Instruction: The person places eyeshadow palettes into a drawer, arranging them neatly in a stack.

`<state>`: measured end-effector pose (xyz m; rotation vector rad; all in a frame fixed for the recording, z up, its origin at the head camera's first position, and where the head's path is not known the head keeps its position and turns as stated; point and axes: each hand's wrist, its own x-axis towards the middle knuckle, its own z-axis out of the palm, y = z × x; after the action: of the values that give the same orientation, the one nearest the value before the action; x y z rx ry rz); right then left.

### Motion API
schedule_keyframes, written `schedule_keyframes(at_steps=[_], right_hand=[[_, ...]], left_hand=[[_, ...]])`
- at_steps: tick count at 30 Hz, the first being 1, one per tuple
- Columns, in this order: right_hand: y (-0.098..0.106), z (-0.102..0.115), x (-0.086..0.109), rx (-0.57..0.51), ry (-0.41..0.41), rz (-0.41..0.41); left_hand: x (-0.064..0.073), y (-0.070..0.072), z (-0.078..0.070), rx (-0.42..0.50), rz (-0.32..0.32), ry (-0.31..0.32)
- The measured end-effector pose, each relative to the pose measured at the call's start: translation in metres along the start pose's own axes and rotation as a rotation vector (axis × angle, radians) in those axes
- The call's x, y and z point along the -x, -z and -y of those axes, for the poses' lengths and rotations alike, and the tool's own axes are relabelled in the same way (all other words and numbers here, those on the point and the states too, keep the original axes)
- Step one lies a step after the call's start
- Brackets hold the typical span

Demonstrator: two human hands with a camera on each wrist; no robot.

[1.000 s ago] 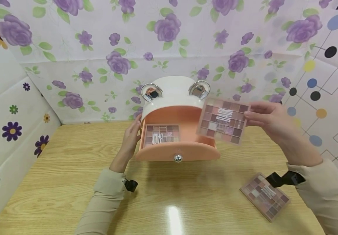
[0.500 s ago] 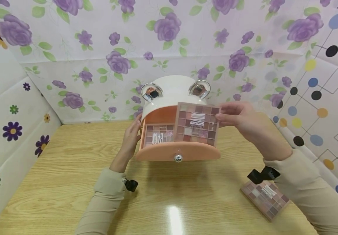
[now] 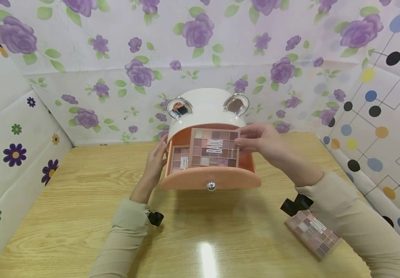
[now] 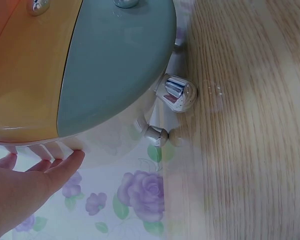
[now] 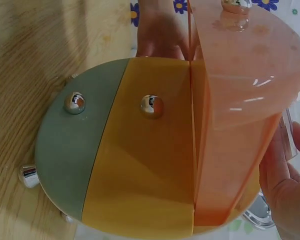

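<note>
My right hand (image 3: 264, 144) pinches the right edge of an eyeshadow palette (image 3: 213, 148) between thumb and fingers. That palette is tilted above the pulled-out orange drawer (image 3: 189, 180), partly over a second palette (image 3: 179, 159) lying in the drawer's left side. A rounded white cabinet (image 3: 205, 106) with chrome ear-like rings holds the drawer. My left hand (image 3: 154, 162) rests against the cabinet's left side; in the left wrist view its fingertips touch the white shell, fingers extended. Only a thin edge of the held palette (image 5: 289, 135) shows in the right wrist view.
Another palette (image 3: 312, 234) lies on the wooden table (image 3: 241, 235) at the front right, partly under my right forearm. Below the orange drawer are a yellow drawer (image 5: 145, 160) and a green drawer (image 5: 75, 145), both pushed in. Patterned cloth (image 3: 109, 42) stands behind.
My right hand has moved left with the palette, from beside the cabinet to over the drawer, and lowered it, covering more of the palette inside. The left hand stays in place.
</note>
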<state>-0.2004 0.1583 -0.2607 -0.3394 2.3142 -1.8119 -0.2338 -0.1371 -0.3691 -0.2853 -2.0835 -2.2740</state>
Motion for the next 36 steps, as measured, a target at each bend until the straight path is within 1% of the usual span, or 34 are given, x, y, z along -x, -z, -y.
schedule_keyframes(at_steps=[6,9,11,13,17,22,25,29,30,32,34,36], right_hand=[[-0.011,0.002,-0.007,0.031,-0.057,0.004],[-0.017,0.002,-0.011,0.075,-0.065,0.028],[-0.021,0.001,-0.015,0.125,-0.07,0.046],[-0.025,0.001,-0.018,0.17,-0.067,0.072],[-0.03,0.001,-0.021,0.19,-0.063,0.125],[-0.034,0.003,-0.023,0.263,-0.039,0.171],[-0.036,0.002,-0.025,0.277,-0.055,0.201],[-0.038,0.001,-0.026,0.318,-0.071,0.21],[-0.038,0.001,-0.026,0.321,-0.069,0.21],[-0.036,0.0,-0.025,0.361,-0.04,0.186],[-0.033,0.0,-0.022,0.313,-0.033,0.182],[-0.028,0.001,-0.018,0.242,-0.023,0.179]], left_hand=[[-0.001,0.0,0.0,-0.003,0.004,-0.002],[-0.001,0.001,0.0,0.005,0.003,-0.008],[0.0,0.001,0.0,0.004,0.0,-0.008],[0.001,0.0,0.0,0.001,-0.006,-0.007],[0.002,0.0,0.0,-0.008,-0.001,-0.011],[0.001,0.0,0.001,-0.013,0.005,-0.015],[0.001,0.0,0.001,-0.007,0.003,-0.015],[0.001,0.0,0.002,-0.002,0.002,-0.015],[0.0,0.0,0.002,-0.001,0.002,-0.015],[0.0,0.0,0.002,-0.003,0.001,-0.015],[0.0,0.0,0.002,-0.005,0.0,-0.014],[0.0,0.0,0.002,-0.007,-0.004,-0.016]])
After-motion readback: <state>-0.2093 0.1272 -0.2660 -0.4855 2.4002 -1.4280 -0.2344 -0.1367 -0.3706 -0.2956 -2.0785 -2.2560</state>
